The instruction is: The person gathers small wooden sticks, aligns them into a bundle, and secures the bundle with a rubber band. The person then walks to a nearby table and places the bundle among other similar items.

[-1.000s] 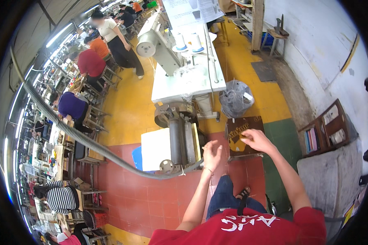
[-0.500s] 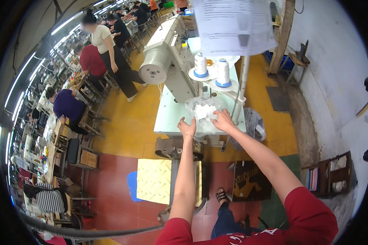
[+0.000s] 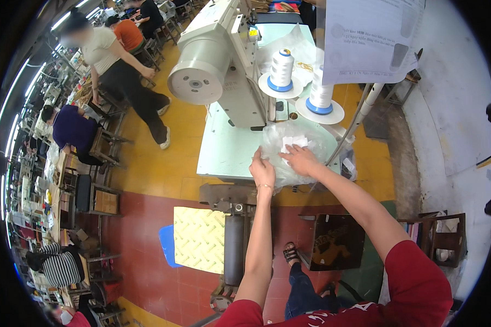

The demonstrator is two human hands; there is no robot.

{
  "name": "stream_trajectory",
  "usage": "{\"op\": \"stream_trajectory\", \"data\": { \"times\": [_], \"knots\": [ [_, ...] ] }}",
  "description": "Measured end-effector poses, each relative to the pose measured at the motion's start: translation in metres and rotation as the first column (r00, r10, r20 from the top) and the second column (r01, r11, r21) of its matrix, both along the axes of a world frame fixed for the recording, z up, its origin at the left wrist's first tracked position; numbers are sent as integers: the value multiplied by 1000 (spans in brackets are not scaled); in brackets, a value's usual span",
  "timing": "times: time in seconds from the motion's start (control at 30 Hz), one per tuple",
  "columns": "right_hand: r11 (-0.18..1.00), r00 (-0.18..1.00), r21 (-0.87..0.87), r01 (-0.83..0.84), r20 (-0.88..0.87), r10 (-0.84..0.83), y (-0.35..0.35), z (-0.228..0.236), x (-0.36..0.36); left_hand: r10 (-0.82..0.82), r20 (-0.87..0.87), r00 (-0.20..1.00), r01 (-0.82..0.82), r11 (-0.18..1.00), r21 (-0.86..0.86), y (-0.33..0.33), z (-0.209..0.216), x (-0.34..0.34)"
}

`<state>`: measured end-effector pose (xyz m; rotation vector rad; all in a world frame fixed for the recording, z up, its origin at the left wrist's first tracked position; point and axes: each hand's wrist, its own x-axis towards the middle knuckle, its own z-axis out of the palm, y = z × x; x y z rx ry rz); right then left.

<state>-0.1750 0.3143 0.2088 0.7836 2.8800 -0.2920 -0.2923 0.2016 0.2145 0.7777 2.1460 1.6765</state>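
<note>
A clear plastic bag (image 3: pixel 316 143) lies on the pale green sewing-machine table (image 3: pixel 223 155), crumpled, with small white pieces (image 3: pixel 293 143) in it. My left hand (image 3: pixel 263 170) is closed at the bag's near left edge, its fingertips pinched on the plastic. My right hand (image 3: pixel 300 161) reaches over the bag from the right, fingers stretched out and resting on the white pieces. Behind the bag stands the large cream sewing machine (image 3: pixel 215 60). Two white thread cones (image 3: pixel 281 71) with blue bases sit on round holders near it.
A printed sheet (image 3: pixel 371 43) hangs from a metal pole (image 3: pixel 365 111) at the right. Below the table are a dark roller (image 3: pixel 234 248), a yellow patterned sheet (image 3: pixel 199 240) and a dark wooden stool (image 3: pixel 335 242). A person in black trousers (image 3: pixel 131 90) stands in the aisle; others sit at benches.
My left hand has gone from open beside the bag to closed on its edge. My right hand now lies on the white pieces. The view has moved closer to the table.
</note>
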Motion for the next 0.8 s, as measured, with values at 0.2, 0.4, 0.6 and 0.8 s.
{"op": "stream_trajectory", "data": {
  "times": [0.2,0.4,0.6,0.8],
  "knots": [
    [1000,998,-4,20,54,-20,26,7,2,-89,-52,995,89,996,4,-1,1,13],
    [975,925,143,169,-364,-107,11,38,14,-16,-7,1000,15,983,-182,-10,-25,5],
    [571,517,-181,801,-271,-812,13,49,4,-130,83,988,141,979,-150,-1,-34,21],
    [806,690,-181,564,-432,-580,27,57,3,-221,-52,974,215,970,-115,9,-24,25]
  ]
}}
